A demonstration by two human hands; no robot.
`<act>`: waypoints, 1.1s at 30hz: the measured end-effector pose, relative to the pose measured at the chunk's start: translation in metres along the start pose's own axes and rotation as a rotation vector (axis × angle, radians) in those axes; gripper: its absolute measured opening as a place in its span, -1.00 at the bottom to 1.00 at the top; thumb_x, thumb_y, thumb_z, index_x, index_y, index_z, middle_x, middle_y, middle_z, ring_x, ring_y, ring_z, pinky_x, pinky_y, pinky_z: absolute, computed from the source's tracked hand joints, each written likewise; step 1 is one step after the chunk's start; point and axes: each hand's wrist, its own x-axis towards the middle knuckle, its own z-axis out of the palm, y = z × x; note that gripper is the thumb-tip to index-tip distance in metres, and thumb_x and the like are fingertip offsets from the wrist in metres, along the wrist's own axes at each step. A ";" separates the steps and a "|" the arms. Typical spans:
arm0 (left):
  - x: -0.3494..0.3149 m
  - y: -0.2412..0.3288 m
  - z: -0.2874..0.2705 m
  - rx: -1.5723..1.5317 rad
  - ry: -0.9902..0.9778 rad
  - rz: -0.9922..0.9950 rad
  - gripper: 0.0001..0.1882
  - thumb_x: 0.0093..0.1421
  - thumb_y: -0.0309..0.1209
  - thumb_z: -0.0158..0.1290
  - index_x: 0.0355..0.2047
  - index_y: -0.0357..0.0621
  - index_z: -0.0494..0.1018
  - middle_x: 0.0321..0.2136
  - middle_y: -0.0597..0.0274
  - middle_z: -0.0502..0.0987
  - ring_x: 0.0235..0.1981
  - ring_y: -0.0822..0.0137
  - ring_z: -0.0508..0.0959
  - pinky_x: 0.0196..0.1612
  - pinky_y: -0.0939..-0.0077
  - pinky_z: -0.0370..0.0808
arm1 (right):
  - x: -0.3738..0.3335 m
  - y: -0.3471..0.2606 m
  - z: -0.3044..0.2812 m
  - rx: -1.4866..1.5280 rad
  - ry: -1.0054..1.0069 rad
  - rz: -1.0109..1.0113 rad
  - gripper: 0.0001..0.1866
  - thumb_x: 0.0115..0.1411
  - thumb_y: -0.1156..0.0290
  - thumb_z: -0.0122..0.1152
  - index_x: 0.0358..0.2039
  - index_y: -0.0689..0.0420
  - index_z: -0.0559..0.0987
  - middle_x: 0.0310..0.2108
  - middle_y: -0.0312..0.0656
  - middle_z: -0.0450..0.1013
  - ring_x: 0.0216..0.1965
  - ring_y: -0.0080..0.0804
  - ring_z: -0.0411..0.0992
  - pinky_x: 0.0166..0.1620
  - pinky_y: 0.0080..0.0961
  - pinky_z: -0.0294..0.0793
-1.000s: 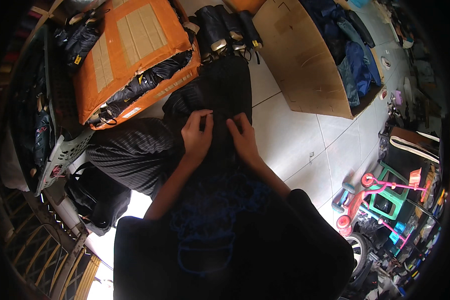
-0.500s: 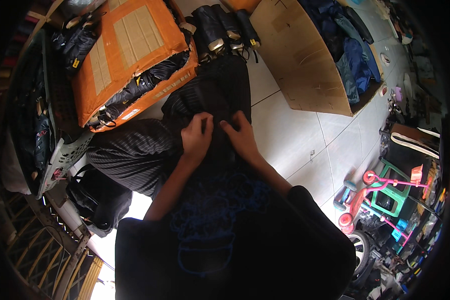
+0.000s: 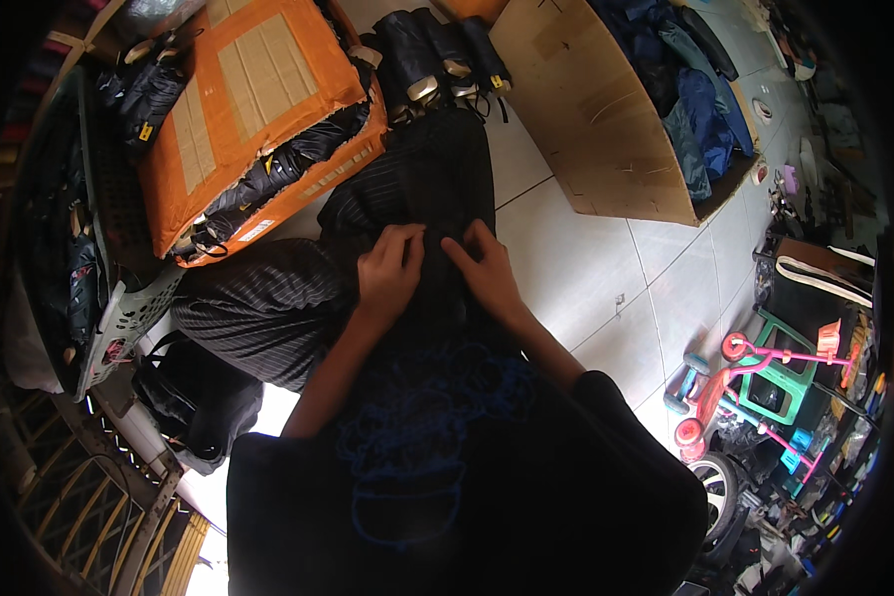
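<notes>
In my lap, my left hand (image 3: 389, 268) is closed, with thumb and fingers pinched on a dark fabric bundle (image 3: 437, 283). Facing it a short way to the right, my right hand (image 3: 487, 266) also pinches this bundle's upper part. The bundle is black and blends into my dark striped trousers (image 3: 258, 303) and black shirt, so its outline and exact kind are hard to make out. Beyond my knees lie several black folded umbrellas (image 3: 407, 60) with light-coloured handle ends.
An orange-taped carton (image 3: 268, 74) stuffed with black folded umbrellas stands ahead left, beside a grey plastic basket (image 3: 129, 318). Ahead right is an open cardboard box (image 3: 596, 129) of blue and dark fabric. A black bag (image 3: 194, 397) lies left; a pink scooter (image 3: 715, 402) and green stool (image 3: 780, 372) stand right.
Both hands stay in nearly the same place at the bundle, with small shifts of the fingers. The whole view has moved slightly; nothing has been let go.
</notes>
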 end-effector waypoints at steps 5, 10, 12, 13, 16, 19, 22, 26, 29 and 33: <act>-0.016 0.002 0.005 0.035 -0.031 0.042 -0.84 0.14 -0.63 0.16 -0.26 -0.21 0.50 -0.36 0.13 0.55 -0.42 0.22 0.63 -0.38 0.42 0.59 | 0.001 0.003 -0.004 -0.033 0.016 -0.029 -0.61 0.18 0.18 0.32 -0.37 0.24 0.38 -0.53 -0.05 0.43 -0.48 -0.32 0.42 -0.37 -0.31 0.39; -0.031 0.002 0.000 -0.049 -0.067 0.106 -0.83 0.10 -0.64 0.18 -0.28 -0.21 0.52 -0.30 0.12 0.50 -0.42 0.22 0.62 -0.44 0.43 0.58 | 0.002 0.034 -0.011 0.091 -0.072 -0.197 -0.66 0.23 0.21 0.25 -0.30 0.22 0.38 -0.34 -0.11 0.47 -0.33 -0.42 0.42 -0.30 -0.39 0.40; -0.031 0.006 -0.006 -0.093 -0.068 0.093 -0.83 0.09 -0.65 0.18 -0.29 -0.21 0.53 -0.28 0.11 0.48 -0.43 0.22 0.62 -0.44 0.45 0.58 | 0.000 0.032 -0.020 0.471 -0.194 0.060 -0.65 0.27 0.16 0.20 -0.25 0.21 0.39 -0.30 -0.16 0.46 -0.30 -0.45 0.40 -0.27 -0.43 0.39; -0.031 0.007 -0.008 -0.112 -0.083 0.075 -0.83 0.08 -0.65 0.19 -0.30 -0.20 0.54 -0.27 0.10 0.48 -0.41 0.21 0.62 -0.43 0.45 0.58 | 0.000 0.030 -0.022 0.660 -0.251 0.192 -0.64 0.29 0.14 0.17 -0.23 0.21 0.39 -0.28 -0.18 0.45 -0.29 -0.47 0.39 -0.26 -0.45 0.38; -0.027 0.010 -0.014 -0.150 -0.132 0.067 -0.78 0.08 -0.65 0.19 -0.24 -0.22 0.51 -0.24 0.10 0.47 -0.32 0.25 0.61 -0.37 0.47 0.58 | -0.001 -0.010 -0.016 0.289 -0.106 0.185 -0.60 0.32 0.06 0.11 -0.21 0.20 0.41 -0.31 -0.18 0.43 -0.30 -0.51 0.37 -0.24 -0.49 0.38; -0.024 0.012 -0.012 -0.457 -0.078 -0.256 -0.67 0.10 -0.63 0.19 -0.11 -0.26 0.43 -0.23 0.14 0.47 -0.21 0.33 0.58 -0.29 0.52 0.56 | 0.006 0.001 -0.020 0.226 -0.229 0.141 -0.59 0.29 0.06 0.17 -0.19 0.20 0.44 -0.30 -0.17 0.45 -0.26 -0.51 0.39 -0.24 -0.50 0.39; -0.018 0.013 -0.007 -0.695 -0.062 -0.618 -0.50 0.19 -0.46 0.19 0.10 -0.32 0.30 -0.11 0.09 0.50 -0.06 0.33 0.53 -0.09 0.48 0.51 | -0.003 0.006 -0.013 0.177 -0.243 0.036 -0.61 0.27 0.10 0.23 -0.20 0.21 0.46 -0.34 -0.16 0.45 -0.28 -0.50 0.41 -0.24 -0.48 0.40; -0.014 0.006 -0.002 -0.756 -0.247 -0.806 -0.42 0.21 -0.27 0.20 0.13 -0.37 0.32 -0.04 0.00 0.54 -0.02 0.24 0.54 0.05 0.42 0.45 | -0.020 0.004 -0.009 0.060 -0.282 0.014 -0.63 0.25 0.15 0.26 -0.18 0.22 0.46 -0.41 -0.15 0.46 -0.32 -0.45 0.44 -0.26 -0.44 0.41; -0.022 0.009 -0.005 -0.700 -0.330 -0.815 -0.38 0.19 -0.22 0.23 0.13 -0.39 0.34 -0.06 -0.01 0.56 -0.02 0.23 0.55 0.07 0.42 0.44 | -0.024 0.013 -0.017 0.016 -0.287 -0.046 -0.63 0.27 0.16 0.23 -0.15 0.22 0.47 -0.41 -0.14 0.49 -0.33 -0.42 0.47 -0.26 -0.42 0.43; -0.029 0.020 -0.008 -0.717 -0.374 -0.825 -0.35 0.17 -0.23 0.25 0.14 -0.41 0.33 -0.07 -0.02 0.57 -0.02 0.24 0.56 0.09 0.42 0.43 | -0.017 0.014 -0.024 0.215 -0.180 -0.012 -0.59 0.29 0.16 0.20 -0.06 0.26 0.49 -0.25 -0.08 0.53 -0.24 -0.33 0.50 -0.17 -0.39 0.47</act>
